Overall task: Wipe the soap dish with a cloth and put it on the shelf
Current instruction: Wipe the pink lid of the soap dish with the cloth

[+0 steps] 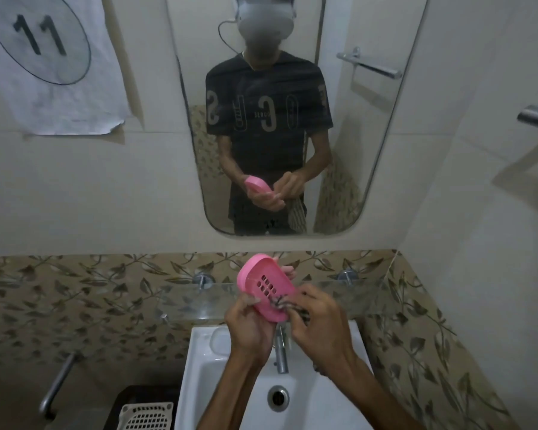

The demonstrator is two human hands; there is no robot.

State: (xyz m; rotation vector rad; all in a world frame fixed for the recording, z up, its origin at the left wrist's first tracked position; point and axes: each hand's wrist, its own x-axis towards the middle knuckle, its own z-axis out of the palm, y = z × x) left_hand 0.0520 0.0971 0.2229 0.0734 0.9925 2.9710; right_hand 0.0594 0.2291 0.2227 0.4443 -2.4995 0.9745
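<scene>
My left hand [250, 324] grips a pink oval soap dish [263, 282] with drain slots, tilted up over the basin. My right hand [319, 321] pinches a bunched striped cloth [288, 307] and presses it against the dish's lower inside edge. Behind the hands runs a glass shelf [193, 301] fixed to the leaf-patterned tiles. The mirror [339, 119] shows the same hands, the dish and the cloth hanging down.
A white washbasin [227, 386] with a chrome tap [280, 352] and drain lies below the hands. A white slotted basket [146, 417] sits at the lower left beside a metal pipe [58, 383]. A paper marked 11 [44, 57] hangs on the wall.
</scene>
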